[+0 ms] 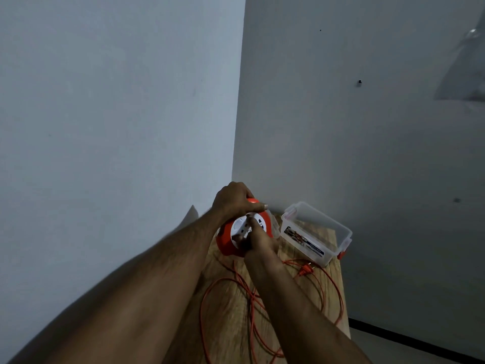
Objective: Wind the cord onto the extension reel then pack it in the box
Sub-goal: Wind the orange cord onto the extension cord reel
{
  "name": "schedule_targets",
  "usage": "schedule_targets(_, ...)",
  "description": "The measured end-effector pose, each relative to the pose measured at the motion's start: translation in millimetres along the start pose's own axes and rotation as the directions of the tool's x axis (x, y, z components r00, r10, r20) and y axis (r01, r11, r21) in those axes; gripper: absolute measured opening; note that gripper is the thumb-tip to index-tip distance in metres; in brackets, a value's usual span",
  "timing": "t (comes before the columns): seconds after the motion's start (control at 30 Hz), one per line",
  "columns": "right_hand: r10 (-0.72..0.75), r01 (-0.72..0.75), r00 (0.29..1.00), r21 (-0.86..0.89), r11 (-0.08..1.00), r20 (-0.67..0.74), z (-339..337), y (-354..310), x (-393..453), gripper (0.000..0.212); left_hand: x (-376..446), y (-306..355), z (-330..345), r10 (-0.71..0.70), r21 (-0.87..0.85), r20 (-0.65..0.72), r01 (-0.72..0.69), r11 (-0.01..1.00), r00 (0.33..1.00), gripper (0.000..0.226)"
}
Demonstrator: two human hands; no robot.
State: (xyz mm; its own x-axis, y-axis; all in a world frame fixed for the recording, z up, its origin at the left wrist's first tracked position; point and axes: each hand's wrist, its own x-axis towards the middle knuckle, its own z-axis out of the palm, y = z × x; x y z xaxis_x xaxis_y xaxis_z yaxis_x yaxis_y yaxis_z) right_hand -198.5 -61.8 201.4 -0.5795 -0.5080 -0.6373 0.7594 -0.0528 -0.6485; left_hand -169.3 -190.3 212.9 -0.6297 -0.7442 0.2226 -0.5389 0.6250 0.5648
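An orange extension reel point(227, 244) with a white socket face stands tilted at the far end of a wooden table point(228, 311). My left hand point(235, 199) grips the reel's top rim. My right hand point(256, 236) lies on the white face, its fingers curled on the face, apparently around a small crank I cannot make out. The orange cord point(262, 308) lies in loose loops across the table, and its plug point(305, 270) rests near the box. A clear plastic box point(338, 232) with orange latches stands open to the right of the reel.
The table sits in a corner between two grey walls point(118, 114). Its right edge drops to the floor, where a dark baseboard point(409, 340) runs along the wall. A label or printed card shows through the box's side.
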Motion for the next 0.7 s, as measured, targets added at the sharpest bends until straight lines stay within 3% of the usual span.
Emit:
schedule_targets(0.07, -0.018, 0.025, 0.997, -0.087, 0.996, 0.078, -5.6, -1.0, 2.7, 0.065, -0.5, -4.1, -4.3, -0.042, -0.035, -0.003, 0.041, 0.999, 0.999, 0.054)
schedule_targets(0.1, -0.141, 0.164, 0.983, -0.224, 0.961, 0.113, -12.8, -0.1, 4.3, 0.049, -0.8, -7.2, -7.4, -0.069, -0.066, -0.01, 0.068, 0.995, 0.998, 0.053)
schedule_targets(0.13, -0.354, 0.383, 0.924, -0.388, 0.838, 0.147, -21.9, 1.7, 6.2, 0.034, -0.7, -10.0, -10.3, -0.09, -0.096, -0.015, 0.088, 0.992, 0.996, 0.052)
schedule_targets(0.17, -0.589, 0.614, 0.77, -0.536, 0.58, 0.245, -30.9, 2.3, 10.7, 0.026, -0.7, -12.6, -13.2, -0.097, -0.112, -0.016, 0.095, 0.989, 0.995, 0.052)
schedule_targets(0.2, -0.733, 0.757, 0.54, -0.619, 0.208, 0.413, -39.0, 1.2, 15.2, 0.023, -0.5, -14.6, -15.7, -0.095, -0.111, -0.013, 0.093, 0.989, 0.995, 0.052)
schedule_targets(0.23, -0.744, 0.784, 0.31, -0.602, -0.151, 0.591, -44.5, -2.3, 17.9, 0.024, 0.0, -16.0, -17.2, -0.089, -0.1, -0.005, 0.088, 0.991, 0.996, 0.052)
schedule_targets(0.27, -0.658, 0.745, 0.151, -0.523, -0.415, 0.738, -46.8, -5.2, 20.1, 0.031, 0.5, -16.5, -18.1, -0.084, -0.085, 0.003, 0.084, 0.993, 0.996, 0.053)
schedule_targets(0.3, -0.524, 0.676, 0.092, -0.44, -0.592, 0.847, -47.3, -7.2, 22.3, 0.041, 0.7, -16.1, -18.4, -0.084, -0.075, 0.009, 0.085, 0.994, 0.996, 0.054)
schedule_targets(0.33, -0.391, 0.611, 0.099, -0.366, -0.701, 0.915, -47.2, -7.8, 23.8, 0.052, 1.0, -15.5, -17.9, -0.09, -0.077, 0.012, 0.091, 0.993, 0.996, 0.053)
schedule_targets(0.4, -0.227, 0.534, 0.168, -0.283, -0.797, 0.959, -46.1, -8.7, 25.2, 0.074, 0.5, -12.7, -15.4, -0.092, -0.098, 0.005, 0.092, 0.991, 0.996, 0.051)
schedule_targets(0.47, -0.202, 0.532, 0.209, -0.284, -0.797, 0.957, -44.5, -10.2, 25.0, 0.089, -0.1, -8.9, -12.6, -0.087, -0.105, 0.002, 0.086, 0.991, 0.996, 0.051)
schedule_targets(0.6, -0.368, 0.635, 0.255, -0.442, -0.634, 0.894, -40.4, -11.1, 20.5, 0.09, 0.3, -5.4, -14.0, -0.059, -0.101, 0.008, 0.059, 0.993, 0.998, 0.053)
schedule_targets(0.7, -0.435, 0.65, 0.266, -0.493, -0.578, 0.86, -38.2, -5.0, 16.9, 0.084, 0.3, -6.2, -13.7, -0.065, -0.105, 0.016, 0.066, 0.992, 0.998, 0.056)
